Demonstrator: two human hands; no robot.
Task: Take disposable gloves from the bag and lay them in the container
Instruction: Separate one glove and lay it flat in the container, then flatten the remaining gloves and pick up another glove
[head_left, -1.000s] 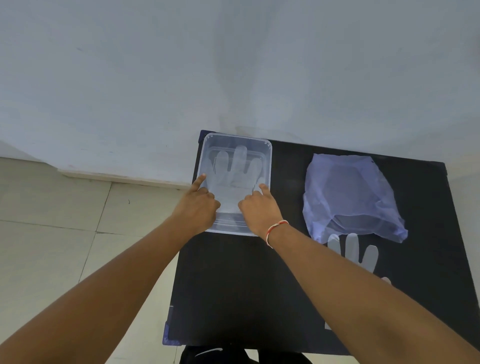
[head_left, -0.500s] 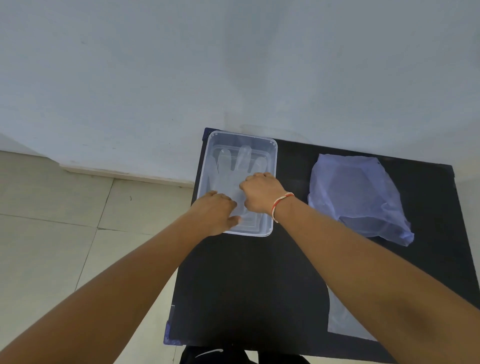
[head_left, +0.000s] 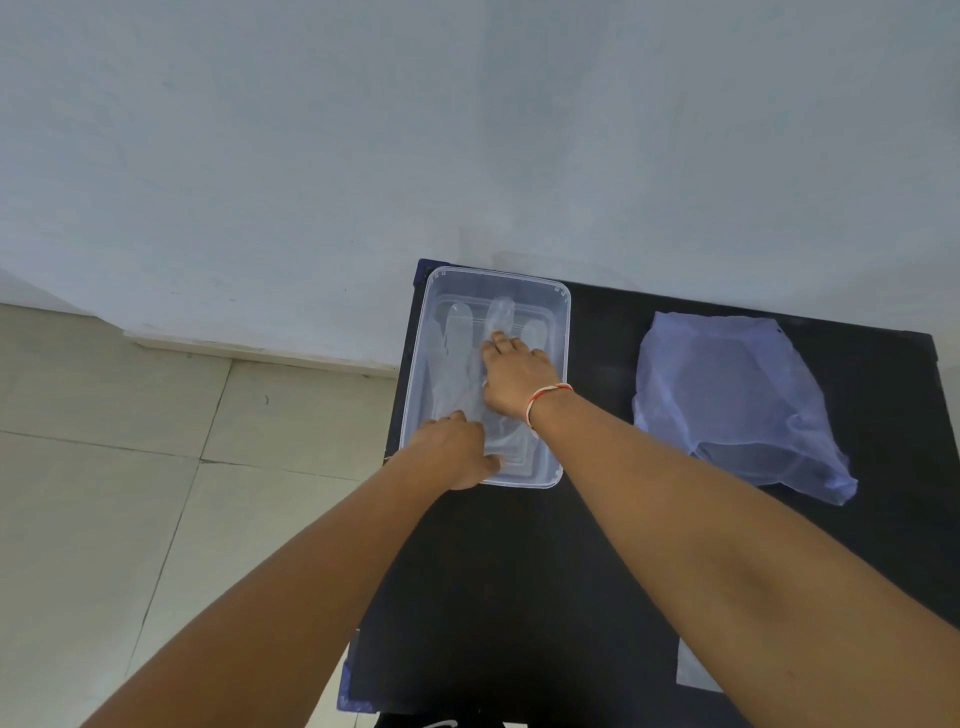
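A clear plastic container (head_left: 565, 317) stands at the far left corner of the black table. A translucent disposable glove (head_left: 456, 348) lies flat inside it, fingers pointing toward the wall. My right hand (head_left: 517, 376) rests palm down on the glove's middle, fingers spread, gripping nothing. My left hand (head_left: 454, 449) sits on the glove's cuff at the container's near end, fingers bent; whether it pinches the cuff is hidden. The pale purple plastic bag (head_left: 727, 395) lies crumpled to the right, apart from both hands.
The cuff of another translucent glove (head_left: 696, 670) shows on the black table (head_left: 519, 571) under my right forearm. A white wall runs just behind the table. Tiled floor (head_left: 156, 467) lies to the left, past the table's edge.
My right hand has slid further up the glove toward its fingers and flattened. My left hand has stayed at the near end of the container. The view has shifted slightly.
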